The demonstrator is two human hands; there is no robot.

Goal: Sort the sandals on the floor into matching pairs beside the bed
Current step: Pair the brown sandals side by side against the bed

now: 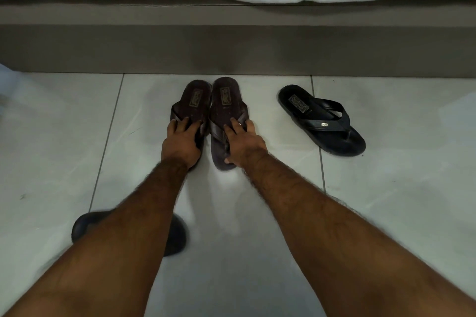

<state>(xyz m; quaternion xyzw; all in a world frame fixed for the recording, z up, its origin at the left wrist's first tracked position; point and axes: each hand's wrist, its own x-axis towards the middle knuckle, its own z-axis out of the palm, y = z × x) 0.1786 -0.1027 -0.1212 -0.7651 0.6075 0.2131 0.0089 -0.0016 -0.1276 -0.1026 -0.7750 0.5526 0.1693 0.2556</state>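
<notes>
Evidently squaring the pair: left hand (181, 143) and right hand (243, 143) each press a brown sandal, left brown sandal (192, 103) touching right brown sandal (226, 100), heels toward the bed (231, 46); black sandal (322, 118) lies apart, right.

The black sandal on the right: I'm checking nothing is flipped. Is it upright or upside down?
Upright. The black sandal lies sole-down on the floor, with its footbed label and straps facing up.

Dim, even light; a soft glare patch on the floor (233, 183) tiles, the bed (231, 46) edge bowed by wide-angle distortion, forearms slightly blurred.
</notes>
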